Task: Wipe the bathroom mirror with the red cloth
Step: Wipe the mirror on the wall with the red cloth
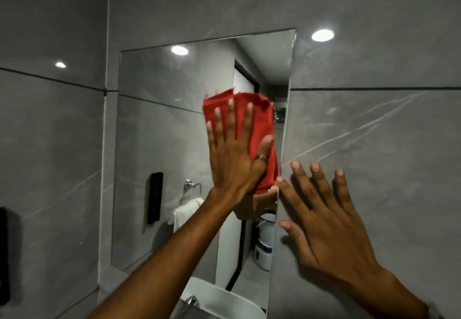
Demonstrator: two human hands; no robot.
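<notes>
A: Surroundings, largest first?
B: Grey wall (374, 119), glossy stone-look tiles with pale veining and dark grout lines. It shows bright round light reflections. Set in it, the bathroom mirror (162, 131): a flat frameless rectangle.

A: Seen in the glass?
B: A white towel (185, 210) hanging from a chrome ring, a dark oblong fixture (155, 197), a white bin (264, 244) low down. Below the mirror, part of a white basin (224, 298) with a chrome tap (191, 301).

A: Red cloth?
B: Red cloth (259, 119), soft, folded and creased, ragged top edge, pressed flat on the glass near the mirror's right edge, about mid-height.

A: Hands?
B: Left hand (237, 154) is spread flat over the cloth, fingers splayed, palm pressing rather than gripping; a ring on the thumb. It covers the cloth's lower left. Right hand (321, 219) is spread open, holding nothing, against the tiles just beside the mirror's right edge.

A: Blocking anything?
B: The left forearm crosses the lower mirror.
</notes>
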